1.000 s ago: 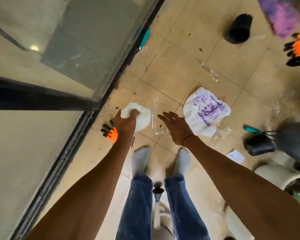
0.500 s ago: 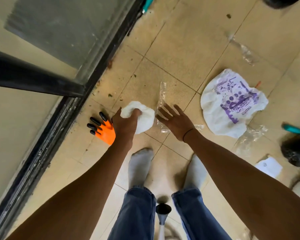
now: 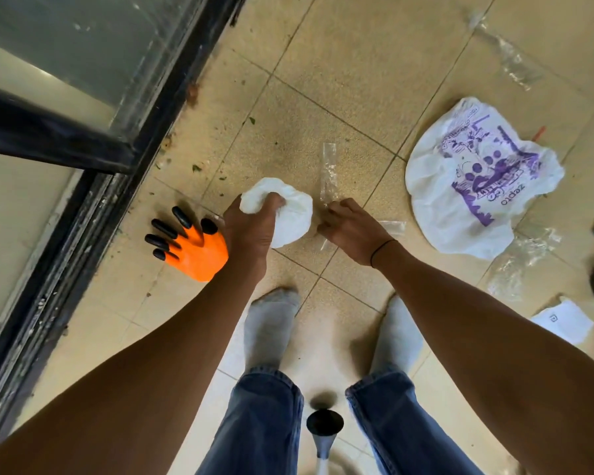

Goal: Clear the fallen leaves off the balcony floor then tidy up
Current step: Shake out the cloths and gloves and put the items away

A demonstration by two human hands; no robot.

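Beige tiled balcony floor (image 3: 340,80), gritty, with small green leaf scraps (image 3: 196,168) scattered along its left edge beside the black door track (image 3: 93,207) and glass door (image 3: 83,39). Person stands bent over, grey socks and blue jeans visible at bottom.

Left hand (image 3: 251,231): fingers curled tight around a crumpled white bag (image 3: 290,217), held low over the floor. Just left of that hand lies an orange glove with black claws (image 3: 192,243), tips pointing toward the track.

Right hand (image 3: 352,228): fingers bent, pinching a strip of clear plastic wrapper (image 3: 328,173) that lies along the tile ahead of the hand.

Toward the right edge: a white carrier bag with purple print (image 3: 474,180), flat on the floor; more clear plastic (image 3: 518,258) near it; a white paper slip (image 3: 563,323). Another clear wrapper (image 3: 510,60) lies at far right top. Watering-can spout (image 3: 324,426) between the feet.
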